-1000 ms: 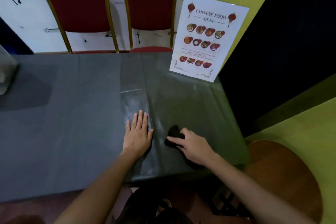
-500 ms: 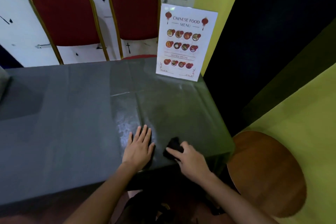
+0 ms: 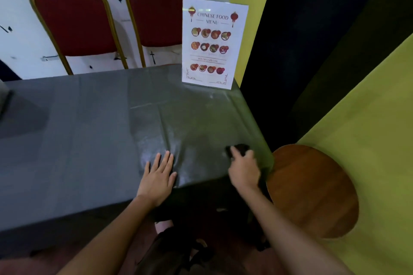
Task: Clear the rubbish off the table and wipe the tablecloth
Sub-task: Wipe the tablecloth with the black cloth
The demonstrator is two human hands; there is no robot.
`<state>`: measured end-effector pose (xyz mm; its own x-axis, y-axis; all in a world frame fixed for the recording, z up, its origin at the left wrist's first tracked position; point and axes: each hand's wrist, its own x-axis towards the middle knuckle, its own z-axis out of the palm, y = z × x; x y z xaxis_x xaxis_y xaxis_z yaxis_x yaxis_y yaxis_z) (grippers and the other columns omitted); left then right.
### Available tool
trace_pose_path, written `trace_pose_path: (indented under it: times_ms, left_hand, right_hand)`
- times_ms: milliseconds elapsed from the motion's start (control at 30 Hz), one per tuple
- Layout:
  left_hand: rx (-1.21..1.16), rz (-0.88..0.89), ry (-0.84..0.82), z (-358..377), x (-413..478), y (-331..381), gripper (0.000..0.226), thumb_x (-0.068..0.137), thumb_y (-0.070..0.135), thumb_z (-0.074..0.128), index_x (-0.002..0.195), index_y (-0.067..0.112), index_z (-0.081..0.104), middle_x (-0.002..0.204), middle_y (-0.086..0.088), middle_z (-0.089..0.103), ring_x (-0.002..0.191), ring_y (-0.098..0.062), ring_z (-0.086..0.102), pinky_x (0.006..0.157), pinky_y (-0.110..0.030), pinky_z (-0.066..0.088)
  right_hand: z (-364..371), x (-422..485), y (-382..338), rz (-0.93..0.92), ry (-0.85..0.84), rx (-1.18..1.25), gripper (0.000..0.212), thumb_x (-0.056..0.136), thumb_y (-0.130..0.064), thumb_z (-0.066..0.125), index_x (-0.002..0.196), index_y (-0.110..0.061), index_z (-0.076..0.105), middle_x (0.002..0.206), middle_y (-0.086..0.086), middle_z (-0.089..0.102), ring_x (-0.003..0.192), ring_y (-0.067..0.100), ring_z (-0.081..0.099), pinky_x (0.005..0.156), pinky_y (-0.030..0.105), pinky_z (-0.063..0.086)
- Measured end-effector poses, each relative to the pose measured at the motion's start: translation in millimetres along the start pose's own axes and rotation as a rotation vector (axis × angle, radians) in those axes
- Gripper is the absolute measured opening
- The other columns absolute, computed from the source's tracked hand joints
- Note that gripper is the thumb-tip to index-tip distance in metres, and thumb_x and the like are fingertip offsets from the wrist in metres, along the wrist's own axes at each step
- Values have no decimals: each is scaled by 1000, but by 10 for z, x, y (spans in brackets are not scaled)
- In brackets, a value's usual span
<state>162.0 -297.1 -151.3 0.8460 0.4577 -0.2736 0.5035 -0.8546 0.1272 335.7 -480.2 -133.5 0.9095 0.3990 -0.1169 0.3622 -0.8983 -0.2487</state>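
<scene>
A Chinese restaurant dining room: a standing "Chinese Food Menu" card (image 3: 214,43) on the far right of the grey-clothed table (image 3: 73,140), red banquet chairs (image 3: 73,22) beyond.

My right hand (image 3: 244,171) is blurred and covers most of the black cloth (image 3: 241,147), so I cannot tell its grip. The desk (image 3: 67,152) is cut off at the left edge, and also a gray thing (image 3: 4,94) standing there. The desk hides the lower parts of the 2 red chairs (image 3: 73,22). The small text on the menu (image 3: 214,44) is unreadable.
</scene>
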Motion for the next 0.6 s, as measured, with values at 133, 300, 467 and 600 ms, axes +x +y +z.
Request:
trace_pose_path:
  times_ms: [133,300,467,600]
  left_hand:
    - [50,10,10,-13,-21,-29,60,97,44,7,151,18,-2,159,1,-6,146,-20,-6,117,-41,4]
    - [79,21,35,18,-195,-182,84,74,54,-18,148,15,-8,155,1,-13,141,-15,-17,116,-37,-2]
    - [29,-110,55,18,-346,-467,72,87,53,-5,148,13,-6,154,0,-15,139,-13,-18,115,-39,-7]
    - [-44,-259,75,-33,-439,-648,59,101,39,17,150,11,1,159,-5,-5,146,-20,-7,117,-42,-1]
  right_hand:
    - [242,-578,-505,-392,-151,19,46,92,-25,48,136,-39,44,121,11,45,104,33,51,82,41,47]
    - [84,-338,-58,-566,-122,-105,48,87,-26,53,130,-45,49,103,9,51,87,33,58,69,42,49]
    - [-298,73,994,-127,-13,-162,42,98,-36,40,139,-48,37,102,2,43,88,18,52,71,34,53]
    - [-244,67,905,134,84,-28,42,99,-32,39,140,-38,40,108,9,44,91,25,52,73,36,50]
